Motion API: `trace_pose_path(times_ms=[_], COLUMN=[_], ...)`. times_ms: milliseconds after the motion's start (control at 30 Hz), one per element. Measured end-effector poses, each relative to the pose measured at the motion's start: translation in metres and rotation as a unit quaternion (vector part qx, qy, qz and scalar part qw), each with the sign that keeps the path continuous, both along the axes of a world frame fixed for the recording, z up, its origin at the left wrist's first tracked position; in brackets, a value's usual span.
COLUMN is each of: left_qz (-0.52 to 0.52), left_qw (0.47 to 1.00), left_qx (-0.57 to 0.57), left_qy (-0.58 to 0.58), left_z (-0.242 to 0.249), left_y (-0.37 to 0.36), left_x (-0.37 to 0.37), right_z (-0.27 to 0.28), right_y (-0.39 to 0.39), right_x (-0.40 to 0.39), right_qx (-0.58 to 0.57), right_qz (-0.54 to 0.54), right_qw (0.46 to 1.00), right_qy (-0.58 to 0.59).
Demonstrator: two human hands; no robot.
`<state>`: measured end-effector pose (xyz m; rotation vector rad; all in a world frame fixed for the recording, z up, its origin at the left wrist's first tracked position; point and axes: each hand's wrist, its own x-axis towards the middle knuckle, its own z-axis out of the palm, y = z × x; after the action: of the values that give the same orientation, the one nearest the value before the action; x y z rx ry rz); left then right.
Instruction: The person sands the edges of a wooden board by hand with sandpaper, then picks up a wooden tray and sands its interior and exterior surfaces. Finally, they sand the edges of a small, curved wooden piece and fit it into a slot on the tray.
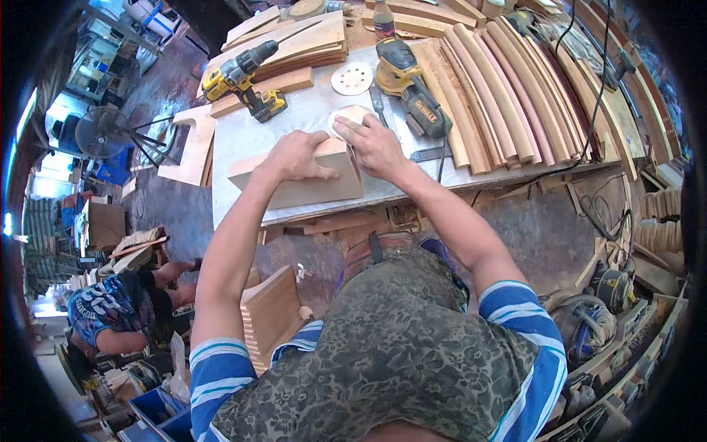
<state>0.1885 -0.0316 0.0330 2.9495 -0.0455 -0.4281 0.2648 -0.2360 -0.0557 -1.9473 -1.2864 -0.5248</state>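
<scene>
A pale wooden block stands on the worktable close to its front edge. My left hand grips its upper edge, thumb spread along the near face. At the block's right end my right hand holds a round, pale sanding disc, its fingers pressed on it; the palm side is hidden. A second sanding disc with several holes lies flat just beyond. Beside it rests a yellow and black orbital sander, right of my right hand.
A yellow cordless drill lies at the left, near stacked boards. Curved wooden strips cover the table's right side, with a black cable across them. A bottle stands behind. Another person is low at the left.
</scene>
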Motion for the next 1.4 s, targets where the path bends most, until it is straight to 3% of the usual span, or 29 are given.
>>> trace_pose_path(times_ms=[233,400,467,567,600,667,833,1000,1067,1133,1267,1400], left_qz=[0.005,-0.003,-0.021,-0.008,-0.018,-0.016,0.096,0.123,0.141,0.037,-0.012,-0.045], left_qw=[1.0,1.0,0.995,0.991,0.987,0.985,0.989,0.981,0.979,0.988,0.994,0.964], left_qx=[-0.02,-0.018,-0.025,-0.071,-0.08,-0.091,-0.102,-0.136,-0.142,-0.129,-0.076,-0.127], left_qy=[-0.018,-0.024,-0.091,-0.111,-0.136,-0.143,-0.053,-0.063,-0.042,-0.081,-0.071,-0.23], left_z=[0.0,0.004,-0.001,0.001,0.002,0.005,0.002,-0.016,-0.013,0.007,0.007,0.013], left_y=[-0.002,-0.011,-0.015,-0.028,-0.032,-0.04,-0.057,-0.047,-0.045,-0.054,-0.056,-0.046], left_x=[-0.009,-0.026,-0.042,-0.06,-0.065,-0.064,-0.048,-0.045,-0.049,-0.06,-0.075,-0.095], right_z=[-0.015,-0.018,-0.024,-0.032,-0.031,-0.029,-0.033,-0.039,-0.041,-0.04,-0.044,-0.014], right_y=[-0.002,0.009,-0.002,-0.022,-0.028,-0.039,-0.054,-0.082,-0.088,-0.091,-0.086,-0.081], right_x=[-0.01,0.023,0.017,0.004,-0.005,-0.022,-0.058,-0.066,-0.067,-0.069,-0.076,-0.081], right_qx=[0.041,-0.097,-0.06,0.105,0.103,0.176,0.214,0.233,0.23,0.206,0.174,0.136], right_qz=[0.015,-0.01,-0.008,-0.041,-0.035,-0.048,-0.056,-0.088,-0.101,-0.1,-0.079,-0.049], right_qw=[0.998,0.995,0.996,0.986,0.986,0.947,0.906,0.867,0.868,0.909,0.931,0.954], right_qy=[-0.054,0.032,0.068,0.124,0.128,0.265,0.362,0.431,0.429,0.349,0.311,0.263])
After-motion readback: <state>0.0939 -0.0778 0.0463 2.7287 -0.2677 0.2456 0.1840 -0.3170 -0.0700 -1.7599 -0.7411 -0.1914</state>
